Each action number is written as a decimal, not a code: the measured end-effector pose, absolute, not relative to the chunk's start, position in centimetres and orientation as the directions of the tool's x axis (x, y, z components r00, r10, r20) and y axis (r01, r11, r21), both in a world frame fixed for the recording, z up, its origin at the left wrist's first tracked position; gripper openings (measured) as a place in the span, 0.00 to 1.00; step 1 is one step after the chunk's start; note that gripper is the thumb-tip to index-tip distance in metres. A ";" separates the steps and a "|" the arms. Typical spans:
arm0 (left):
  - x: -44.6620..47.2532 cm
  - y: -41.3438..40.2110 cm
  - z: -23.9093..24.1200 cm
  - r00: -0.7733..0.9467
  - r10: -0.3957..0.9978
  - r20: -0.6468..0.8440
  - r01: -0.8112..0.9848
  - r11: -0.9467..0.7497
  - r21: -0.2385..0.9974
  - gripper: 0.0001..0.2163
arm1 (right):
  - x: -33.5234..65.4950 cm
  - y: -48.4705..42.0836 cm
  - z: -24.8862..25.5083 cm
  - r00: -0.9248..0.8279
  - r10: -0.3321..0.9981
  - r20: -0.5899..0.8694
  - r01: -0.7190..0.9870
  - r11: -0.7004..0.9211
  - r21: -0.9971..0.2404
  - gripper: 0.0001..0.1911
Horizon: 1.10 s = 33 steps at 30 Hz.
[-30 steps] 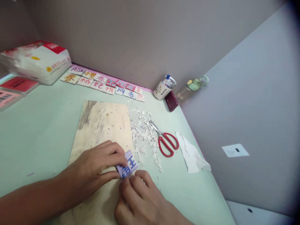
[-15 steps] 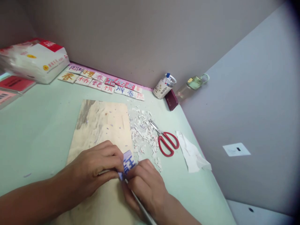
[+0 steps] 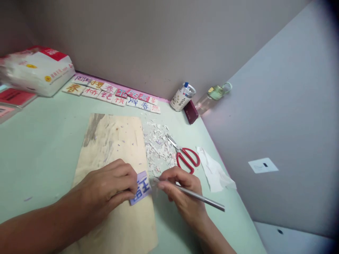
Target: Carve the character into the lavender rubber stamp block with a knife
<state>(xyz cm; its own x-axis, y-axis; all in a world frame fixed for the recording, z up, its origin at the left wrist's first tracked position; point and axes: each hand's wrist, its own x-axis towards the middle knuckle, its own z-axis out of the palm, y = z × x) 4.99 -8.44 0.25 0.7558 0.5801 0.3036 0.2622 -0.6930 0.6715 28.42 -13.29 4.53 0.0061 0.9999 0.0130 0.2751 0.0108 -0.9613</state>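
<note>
My left hand (image 3: 113,188) is closed on a purple card (image 3: 142,190) marked with a blue character, its fingers over the card's left side. The card lies on a wooden board (image 3: 113,151), near the board's right edge. In my right hand (image 3: 185,192), just right of the card, a slim craft knife (image 3: 203,200) with a silver handle is pinched between thumb and fingers. Its tip points left toward the card and looks blurred; I cannot tell whether it touches. Small white scraps (image 3: 160,146) lie beside the board.
Red-handled scissors (image 3: 188,158) lie beyond my right hand, with crumpled tissue (image 3: 215,173) to their right. Lettered cards (image 3: 91,92) line the wall. Further off stand a tissue pack (image 3: 45,72), a can (image 3: 182,97), a dark red box (image 3: 190,113) and a bottle (image 3: 212,98).
My right hand has moved up and right, away from the card, and the knife handle has swung to point right. My left hand stays on the card, of which more now shows.
</note>
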 end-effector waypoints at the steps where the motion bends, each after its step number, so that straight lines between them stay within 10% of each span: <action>1: 5.0 -8.5 0.2 0.764 0.573 0.296 0.266 -0.698 0.666 0.11 | 28.3 -13.3 4.4 -0.001 1.000 0.008 0.253 0.008 -0.968 0.06; 12: 5.8 -9.0 -0.8 0.748 0.613 0.255 0.328 -0.676 0.660 0.13 | 28.9 -13.0 2.3 -0.222 0.947 0.232 0.436 0.310 -0.845 0.16; 18: 5.7 -9.8 -0.6 0.697 0.685 0.212 0.398 -0.616 0.680 0.10 | 28.6 -12.8 2.2 -0.488 0.842 0.231 0.606 0.516 -0.605 0.42; 33: 6.5 -11.7 -0.9 0.571 0.713 0.407 0.484 -0.693 0.535 0.08 | 27.1 -13.0 0.7 -0.401 0.830 0.387 0.752 0.540 -0.379 0.31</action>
<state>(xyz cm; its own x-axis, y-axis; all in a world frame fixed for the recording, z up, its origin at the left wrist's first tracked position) 6.49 -11.69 -0.85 0.5707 0.7130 0.4074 0.4837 -0.6928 0.5349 27.10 -13.02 0.70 -0.4012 0.8301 0.3873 0.7516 0.5400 -0.3787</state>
